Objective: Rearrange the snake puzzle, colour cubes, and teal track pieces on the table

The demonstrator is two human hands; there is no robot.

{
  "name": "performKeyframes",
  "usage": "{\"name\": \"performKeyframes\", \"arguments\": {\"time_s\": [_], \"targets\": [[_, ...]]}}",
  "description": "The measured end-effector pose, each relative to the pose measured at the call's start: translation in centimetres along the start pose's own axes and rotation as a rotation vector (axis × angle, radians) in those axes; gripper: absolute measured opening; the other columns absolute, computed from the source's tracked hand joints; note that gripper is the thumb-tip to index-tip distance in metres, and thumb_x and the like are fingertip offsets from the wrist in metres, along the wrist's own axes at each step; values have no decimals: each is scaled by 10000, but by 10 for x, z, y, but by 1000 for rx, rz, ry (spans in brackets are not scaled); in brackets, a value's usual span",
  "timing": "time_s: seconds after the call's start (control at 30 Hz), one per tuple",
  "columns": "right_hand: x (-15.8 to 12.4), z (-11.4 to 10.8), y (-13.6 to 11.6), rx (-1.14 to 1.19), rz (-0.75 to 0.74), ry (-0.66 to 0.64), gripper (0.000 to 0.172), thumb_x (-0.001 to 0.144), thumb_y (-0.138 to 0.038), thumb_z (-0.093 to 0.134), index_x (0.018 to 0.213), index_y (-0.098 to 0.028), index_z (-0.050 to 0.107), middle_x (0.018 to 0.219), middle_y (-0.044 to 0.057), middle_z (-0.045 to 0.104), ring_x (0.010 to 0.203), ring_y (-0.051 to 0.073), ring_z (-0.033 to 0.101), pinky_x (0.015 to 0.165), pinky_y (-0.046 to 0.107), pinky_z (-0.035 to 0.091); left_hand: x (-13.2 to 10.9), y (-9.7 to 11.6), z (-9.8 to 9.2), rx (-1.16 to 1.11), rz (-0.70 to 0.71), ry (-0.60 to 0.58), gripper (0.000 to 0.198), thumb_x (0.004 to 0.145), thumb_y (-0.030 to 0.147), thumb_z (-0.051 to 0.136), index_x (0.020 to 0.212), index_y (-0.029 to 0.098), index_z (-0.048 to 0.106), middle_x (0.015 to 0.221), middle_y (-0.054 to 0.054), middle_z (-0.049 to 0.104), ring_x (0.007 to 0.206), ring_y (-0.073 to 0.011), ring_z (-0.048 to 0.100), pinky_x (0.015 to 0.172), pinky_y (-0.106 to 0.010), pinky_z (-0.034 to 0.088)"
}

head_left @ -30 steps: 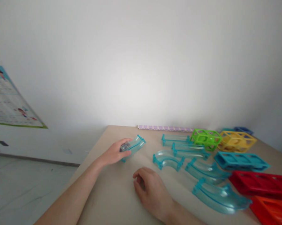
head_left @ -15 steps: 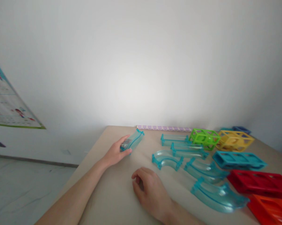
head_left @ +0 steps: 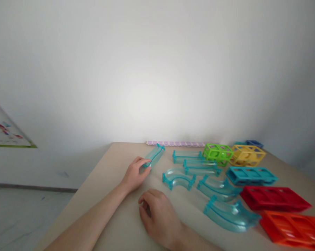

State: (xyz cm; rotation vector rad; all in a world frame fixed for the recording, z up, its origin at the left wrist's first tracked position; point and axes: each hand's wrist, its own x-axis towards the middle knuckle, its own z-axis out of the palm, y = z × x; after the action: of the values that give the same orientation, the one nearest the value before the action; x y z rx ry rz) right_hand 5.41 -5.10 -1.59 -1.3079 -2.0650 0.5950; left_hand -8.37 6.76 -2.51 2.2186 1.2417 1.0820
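My left hand (head_left: 134,173) reaches forward on the beige table (head_left: 118,153). Its fingertips pinch the near end of a straight clear-teal track piece (head_left: 155,156), which lies flat and points away toward the wall. My right hand (head_left: 157,214) rests on the table nearer to me, fingers curled in, with nothing visible in them. A curved clear-teal track piece (head_left: 178,177) lies just right of both hands.
Further right lie two straight tracks (head_left: 200,168) and two more curved ones (head_left: 229,213). Behind and beside them are open frame blocks: green (head_left: 217,152), yellow (head_left: 247,155), teal (head_left: 251,175), red (head_left: 275,198), orange (head_left: 295,226). A purple strip (head_left: 175,143) lies along the wall. The table's left edge drops to the floor.
My left hand has swung the straight track piece from a raised, tilted hold down flat onto the table, farther from me. The right hand stayed put. The view shifted right.
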Motion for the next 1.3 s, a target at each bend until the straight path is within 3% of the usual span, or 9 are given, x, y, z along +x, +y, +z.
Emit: {"name": "performKeyframes", "arguments": {"time_s": [0.13, 0.4, 0.7, 0.87, 1.13, 1.3], "targets": [[-2, -1, 0, 3, -15, -9, 172, 786, -121, 515, 881, -191, 640, 828, 33, 635, 780, 156, 574, 724, 237, 421, 1, -11, -10, 50, -39, 70, 334, 761, 130, 536, 1063, 195, 663, 993, -69, 626, 957, -210, 577, 912, -349, 458], [-1, 0, 0, 3, -15, -4, 172, 785, -132, 525, 889, -191, 649, 811, 32, 633, 779, 158, 572, 745, 246, 427, 2, -40, -20, 72, -155, 190, 297, 840, 255, 517, 1067, 231, 707, 1071, -89, 515, 1028, -227, 529, 912, -382, 484], [-1, 2, 3, -2, -18, -5, 175, 776, -135, 523, 879, -189, 655, 807, 34, 636, 777, 161, 576, 737, 256, 428, 4, -38, -6, -34, -67, 92, 301, 869, 267, 500, 1074, 258, 720, 1036, -87, 566, 1003, -218, 563, 944, -395, 452], [-1, 2, 3, 2, -16, -6, 164, 770, -131, 530, 863, -186, 653, 798, 34, 636, 764, 158, 575, 725, 251, 426, 9, -38, -4, -85, -65, 104, 302, 869, 242, 480, 1032, 246, 734, 1066, -99, 577, 1022, -238, 562, 958, -422, 427], [0, 1, 2, 1, -2, -20, 163, 772, -137, 535, 864, -183, 661, 807, 41, 650, 769, 165, 582, 727, 257, 429, 27, -40, 7, -221, -96, 156, 253, 749, 208, 584, 931, 237, 757, 1025, -81, 638, 984, -238, 590, 820, -348, 493], [1, 4, 4, 6, -23, 9, 158, 783, -145, 527, 855, -186, 662, 804, 38, 662, 746, 157, 586, 707, 249, 428, 50, -63, 6, -336, -166, 297, 473, 703, 207, 505, 1146, 165, 662, 1026, -93, 682, 892, -228, 627, 653, -299, 504]]}}
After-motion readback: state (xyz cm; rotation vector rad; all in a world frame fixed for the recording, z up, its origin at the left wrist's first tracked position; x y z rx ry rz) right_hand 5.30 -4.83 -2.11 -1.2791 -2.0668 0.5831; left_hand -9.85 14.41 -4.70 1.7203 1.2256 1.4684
